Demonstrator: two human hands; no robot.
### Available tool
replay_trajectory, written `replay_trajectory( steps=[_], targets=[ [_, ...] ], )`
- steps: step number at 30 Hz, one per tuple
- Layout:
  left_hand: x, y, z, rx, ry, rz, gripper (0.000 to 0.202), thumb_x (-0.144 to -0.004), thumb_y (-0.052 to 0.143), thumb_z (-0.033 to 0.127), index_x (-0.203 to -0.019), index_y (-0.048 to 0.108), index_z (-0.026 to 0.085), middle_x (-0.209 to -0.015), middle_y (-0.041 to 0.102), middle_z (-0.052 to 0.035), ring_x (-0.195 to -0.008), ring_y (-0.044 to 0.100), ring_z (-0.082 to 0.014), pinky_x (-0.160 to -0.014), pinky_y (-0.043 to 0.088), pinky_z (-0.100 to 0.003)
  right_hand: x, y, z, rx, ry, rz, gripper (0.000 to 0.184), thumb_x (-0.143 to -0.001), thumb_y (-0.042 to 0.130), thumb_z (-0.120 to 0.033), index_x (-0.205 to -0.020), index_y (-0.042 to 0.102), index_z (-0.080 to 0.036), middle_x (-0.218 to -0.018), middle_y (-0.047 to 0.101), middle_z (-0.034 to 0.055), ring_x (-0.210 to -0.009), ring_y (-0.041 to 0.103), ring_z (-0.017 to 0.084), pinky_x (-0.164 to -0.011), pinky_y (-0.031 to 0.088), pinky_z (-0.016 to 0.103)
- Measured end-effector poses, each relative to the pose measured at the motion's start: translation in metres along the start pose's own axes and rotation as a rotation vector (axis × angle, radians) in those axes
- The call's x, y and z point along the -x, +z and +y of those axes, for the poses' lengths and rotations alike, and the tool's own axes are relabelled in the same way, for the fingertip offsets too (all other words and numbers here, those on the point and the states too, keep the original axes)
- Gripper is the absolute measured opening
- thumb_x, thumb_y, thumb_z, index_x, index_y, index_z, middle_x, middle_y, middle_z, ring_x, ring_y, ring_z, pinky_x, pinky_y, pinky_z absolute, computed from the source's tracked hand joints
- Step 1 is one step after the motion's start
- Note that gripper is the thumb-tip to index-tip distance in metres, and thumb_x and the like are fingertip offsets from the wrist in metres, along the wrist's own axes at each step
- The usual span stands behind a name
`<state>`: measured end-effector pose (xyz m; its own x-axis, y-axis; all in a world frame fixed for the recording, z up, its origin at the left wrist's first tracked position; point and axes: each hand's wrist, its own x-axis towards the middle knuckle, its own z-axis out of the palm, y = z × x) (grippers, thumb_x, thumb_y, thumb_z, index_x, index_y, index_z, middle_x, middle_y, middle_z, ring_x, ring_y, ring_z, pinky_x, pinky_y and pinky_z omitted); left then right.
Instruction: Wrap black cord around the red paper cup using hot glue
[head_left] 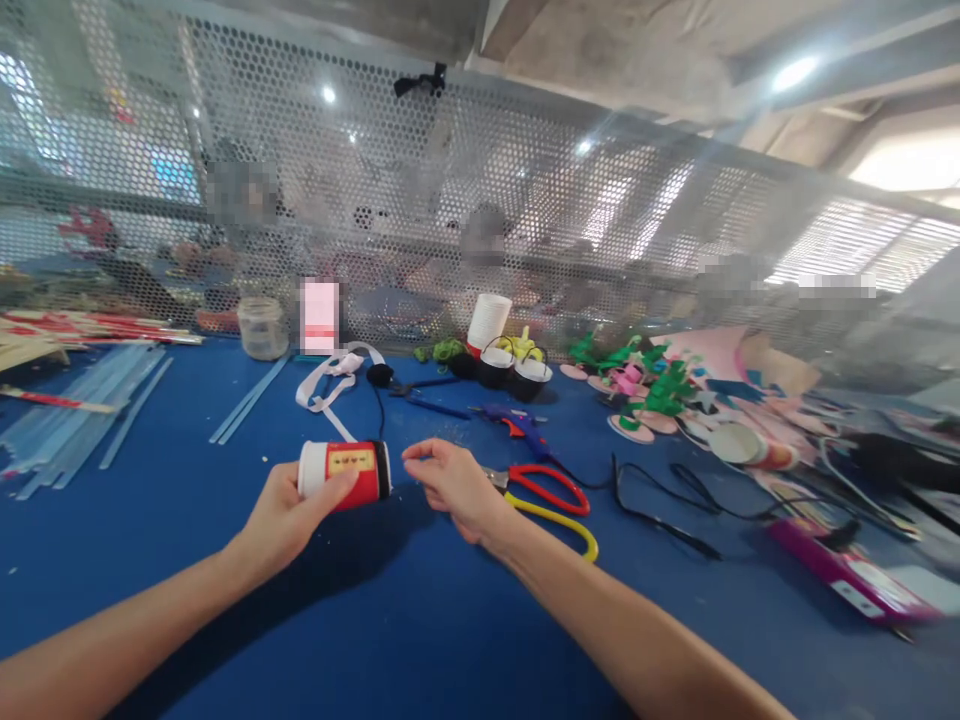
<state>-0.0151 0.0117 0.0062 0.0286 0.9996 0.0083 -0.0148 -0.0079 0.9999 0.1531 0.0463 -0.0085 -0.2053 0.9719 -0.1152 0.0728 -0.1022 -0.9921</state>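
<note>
My left hand grips a small red paper cup on its side; the cup has a white band, a yellow label and a black rim facing right. Just right of the cup's rim, my right hand has its fingertips pinched together; whether they hold anything is too small to tell. Directly behind my right hand, red and yellow handled scissors lie on the blue table.
A blue glue gun with a black cord lies behind the scissors. Clear glue sticks lie left, a jar and white ribbon farther back. Small black pots, green and pink craft pieces sit right. A perforated metal screen stands behind the table, people beyond it.
</note>
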Motion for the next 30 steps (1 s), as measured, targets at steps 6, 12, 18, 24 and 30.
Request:
replay_trajectory(
  steps=[6,12,18,24,30],
  targets=[
    [-0.010,-0.003,-0.005,0.180,-0.061,0.080,0.017,-0.057,0.068,0.029,-0.059,0.063,0.013,-0.046,0.062,0.0002,-0.038,0.051,-0.0088,-0.037,0.039,-0.016,0.010,-0.003,-0.007,0.509,-0.214,-0.079,0.014,-0.064,0.052,-0.013,-0.076,0.057,-0.016,-0.055,0.044,-0.0040,-0.048,0.039,0.008,-0.050,0.032,0.023],
    [-0.011,-0.002,-0.008,0.170,-0.091,0.049,0.016,-0.058,0.068,0.029,-0.060,0.064,0.013,-0.045,0.062,0.0009,-0.038,0.052,-0.0092,-0.037,0.040,-0.016,0.010,-0.002,0.005,0.843,-0.225,-0.136,0.004,-0.063,0.058,-0.015,-0.064,0.055,-0.016,-0.063,0.047,0.0015,-0.059,0.044,0.014,-0.057,0.031,0.028],
    [-0.010,0.000,-0.005,0.129,-0.074,0.036,0.017,-0.056,0.069,0.028,-0.062,0.065,0.012,-0.047,0.062,0.0008,-0.040,0.051,-0.0085,-0.040,0.040,-0.016,0.009,0.000,-0.003,0.674,-0.210,-0.139,0.020,-0.078,0.043,-0.022,-0.059,0.047,-0.017,-0.058,0.047,-0.0003,-0.051,0.043,0.009,-0.050,0.033,0.022],
    [0.001,0.004,-0.004,-0.167,0.058,-0.074,0.019,-0.063,0.061,0.032,-0.063,0.064,0.014,-0.050,0.059,0.0016,-0.041,0.045,-0.0079,-0.041,0.036,-0.018,0.004,-0.002,-0.007,0.021,-0.006,-0.148,0.039,-0.083,0.029,-0.042,-0.065,0.050,-0.014,-0.058,0.050,0.0004,-0.046,0.043,0.006,-0.040,0.031,0.018],
    [0.008,0.005,0.002,-0.399,0.162,-0.272,0.015,-0.066,0.059,0.027,-0.067,0.067,0.014,-0.053,0.058,0.0011,-0.046,0.044,-0.0088,-0.045,0.036,-0.018,0.005,-0.001,-0.004,-0.245,0.194,-0.273,0.025,-0.075,0.049,-0.032,-0.057,0.043,-0.015,-0.046,0.044,-0.0049,-0.038,0.037,0.004,-0.038,0.025,0.017]
  ],
)
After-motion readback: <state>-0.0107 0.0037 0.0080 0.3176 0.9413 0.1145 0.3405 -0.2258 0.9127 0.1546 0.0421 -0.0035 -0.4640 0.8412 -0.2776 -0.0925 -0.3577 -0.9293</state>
